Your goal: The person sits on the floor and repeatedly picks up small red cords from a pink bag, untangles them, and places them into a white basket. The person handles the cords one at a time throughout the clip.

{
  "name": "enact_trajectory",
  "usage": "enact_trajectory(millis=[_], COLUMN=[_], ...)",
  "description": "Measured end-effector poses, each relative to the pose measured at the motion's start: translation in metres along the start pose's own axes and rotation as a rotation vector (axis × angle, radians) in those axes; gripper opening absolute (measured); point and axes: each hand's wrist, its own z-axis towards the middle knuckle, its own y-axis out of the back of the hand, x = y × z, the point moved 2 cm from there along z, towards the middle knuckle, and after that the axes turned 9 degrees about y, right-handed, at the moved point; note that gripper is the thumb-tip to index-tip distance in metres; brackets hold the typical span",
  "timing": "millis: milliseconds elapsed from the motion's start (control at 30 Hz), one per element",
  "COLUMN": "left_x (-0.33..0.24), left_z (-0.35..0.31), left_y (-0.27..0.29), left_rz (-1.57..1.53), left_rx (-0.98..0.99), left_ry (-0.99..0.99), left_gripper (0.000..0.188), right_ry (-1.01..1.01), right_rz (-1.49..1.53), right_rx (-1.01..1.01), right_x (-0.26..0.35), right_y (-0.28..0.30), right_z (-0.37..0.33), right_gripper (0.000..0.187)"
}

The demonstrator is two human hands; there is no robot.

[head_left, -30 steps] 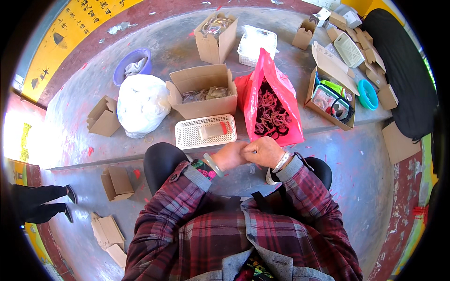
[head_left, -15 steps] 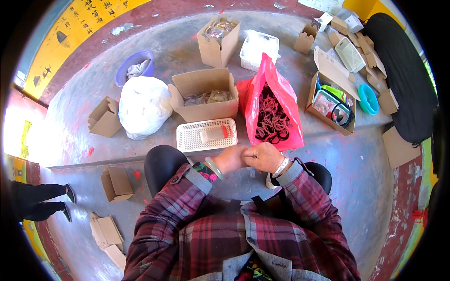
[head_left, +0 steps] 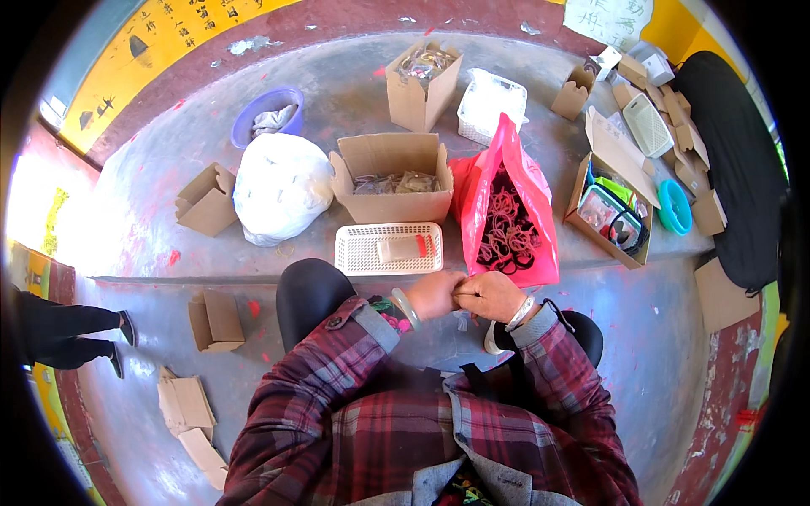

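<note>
My left hand (head_left: 429,294) and my right hand (head_left: 493,297) meet in front of my knees, fingers closed and pressed together. Whatever lies between the fingertips is too small or hidden to make out. Just beyond them stands a pink plastic bag (head_left: 540,218), its mouth wide, full of pink and dark looped cords (head_left: 509,228). Left of the bag is a white perforated plastic basket (head_left: 359,250) with a clear packet (head_left: 398,249) that has a red end. Behind the basket sits a cardboard box (head_left: 396,209) containing small clear bags.
A white sack (head_left: 283,190), a purple basin (head_left: 291,124) and a small carton (head_left: 207,200) stand left on the raised ledge. Another carton (head_left: 419,88) and a white basket (head_left: 492,105) are behind. At right are a filled box (head_left: 607,215) and a teal basin (head_left: 674,207). A person's legs (head_left: 76,329) show far left.
The whole view has shifted, so the things on the ledge sit further right and mostly lower. My hands stay pressed together in front of the bag.
</note>
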Motion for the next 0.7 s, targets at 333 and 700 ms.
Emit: enact_trajectory(millis=[333,700], left_x=[0.002,0.013], left_z=[-0.001,0.008], left_y=[0.001,0.003], left_rz=[-0.067,-0.283], left_rx=[0.009,-0.009], left_ry=[0.018,0.125], left_gripper=[0.023,0.019], right_ry=[-0.027,0.068], right_rz=[0.024,-0.049], right_rx=[0.059,-0.306], right_x=[0.006,0.009], right_y=[0.003,0.003], right_z=[-0.002,-0.001], right_gripper=[0.026,0.021])
